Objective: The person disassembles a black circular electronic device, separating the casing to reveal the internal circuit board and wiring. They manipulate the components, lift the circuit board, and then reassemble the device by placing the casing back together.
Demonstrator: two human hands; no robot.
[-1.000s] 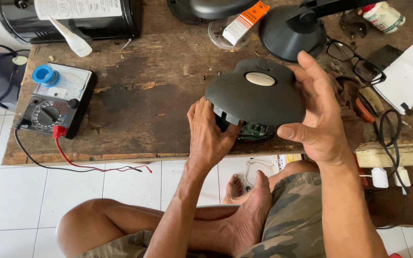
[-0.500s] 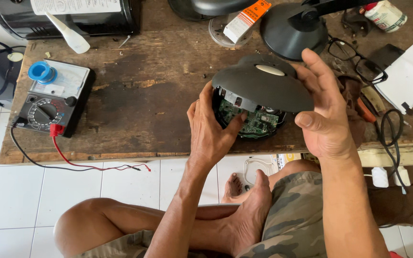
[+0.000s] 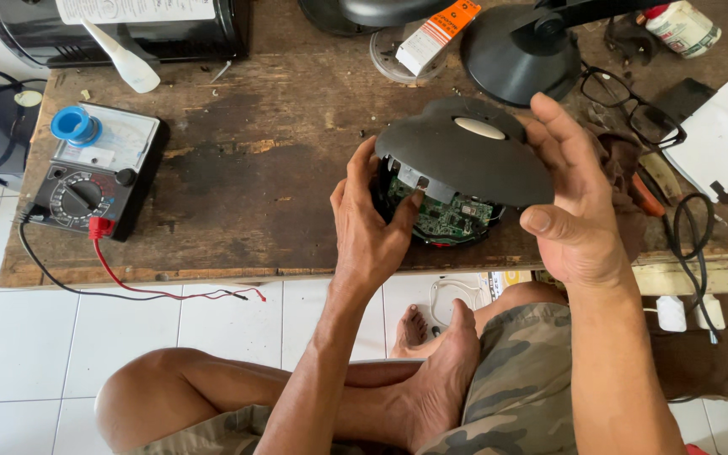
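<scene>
A worn wooden workbench (image 3: 254, 194) fills most of the view, its top and right edges cut off by the frame. At the top left a black appliance (image 3: 128, 25) is only partly in view. The round black base of a desk lamp (image 3: 520, 55) stands at the top, its arm running out of frame. At the left lies an analog multimeter (image 3: 94, 173) with a blue roll of tape (image 3: 73, 125) on it; its red and black leads trail off the bench edge. A pair of black glasses (image 3: 629, 105) lies at the right.

Near the front edge of the bench sits the round black device, opened up. Its dark lid (image 3: 461, 164) is tilted up and covers most of the green circuit board (image 3: 444, 215) beneath, so only the near part of the board shows; the parts on it are too small to make out. The right hand (image 3: 575, 206) grips the lid's right rim, fingers over the top and thumb below. The left hand (image 3: 372, 223) clasps the lower housing from the left, its thumb tip reaching onto the board under the lid. The hands are apart, one on each side of the device.
</scene>
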